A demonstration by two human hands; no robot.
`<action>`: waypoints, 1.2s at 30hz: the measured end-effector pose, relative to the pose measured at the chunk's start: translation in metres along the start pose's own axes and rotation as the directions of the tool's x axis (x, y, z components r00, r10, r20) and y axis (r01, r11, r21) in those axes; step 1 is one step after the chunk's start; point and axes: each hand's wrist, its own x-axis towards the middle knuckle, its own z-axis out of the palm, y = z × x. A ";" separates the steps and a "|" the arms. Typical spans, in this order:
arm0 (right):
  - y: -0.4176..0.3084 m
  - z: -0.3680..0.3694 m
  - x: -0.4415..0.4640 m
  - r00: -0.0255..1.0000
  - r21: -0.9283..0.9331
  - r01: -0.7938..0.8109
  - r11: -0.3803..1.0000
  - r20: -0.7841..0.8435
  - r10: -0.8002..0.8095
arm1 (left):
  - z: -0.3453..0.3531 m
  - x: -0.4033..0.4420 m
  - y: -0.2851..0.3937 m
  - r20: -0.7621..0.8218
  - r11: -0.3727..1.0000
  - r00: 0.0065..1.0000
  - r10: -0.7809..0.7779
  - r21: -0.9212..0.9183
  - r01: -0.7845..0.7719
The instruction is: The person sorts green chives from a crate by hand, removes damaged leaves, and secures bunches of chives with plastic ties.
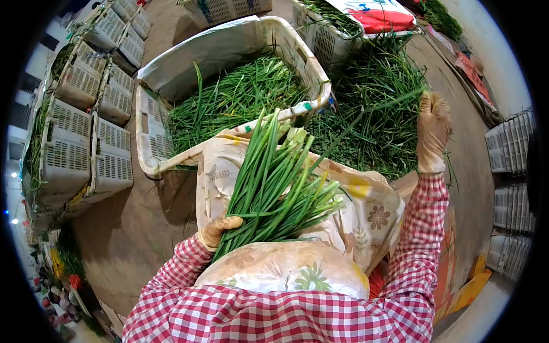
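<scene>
Green stalks (274,188) lie in a loose bundle across the person's lap, on a flower-printed apron (366,214) worn over a red-and-white checked shirt (274,314). Two gloved hands are well apart. The left hand (220,231) is clamped around the bundle's lower left edge, and pale stalk ends point up and to the right. The right hand (433,128) is raised out to the right side, its bunched fingers at the tip of a long thin leaf (397,101); whether they pinch it cannot be told. Just beyond the lap, a pale crate (153,123) holds more cut greens (243,88). To its right spreads a heap of long leaves (372,134). Farther away, slatted crates (67,146) stand in rows along the left, and a red-and-white sack (383,20) lies at the top right.
</scene>
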 end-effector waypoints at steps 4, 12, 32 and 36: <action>-0.044 0.013 -0.032 0.923 0.460 0.348 0.817 -0.017 -0.384 | 0.023 0.000 0.011 -0.027 0.990 0.999 0.025 0.142 -0.021; -0.083 0.031 -0.107 0.669 0.567 0.505 0.651 0.220 -0.710 | 0.018 0.003 0.016 -0.002 0.999 0.999 0.043 0.020 -0.043; -0.014 0.082 -0.093 0.664 -0.038 0.748 0.663 0.081 -0.744 | -0.025 -0.007 -0.026 -0.005 0.978 0.983 0.184 -0.097 -0.183; 0.055 0.054 -0.021 0.951 -0.302 0.303 0.904 0.033 -0.308 | -0.027 -0.014 -0.027 -0.074 0.963 0.961 0.267 -0.004 -0.268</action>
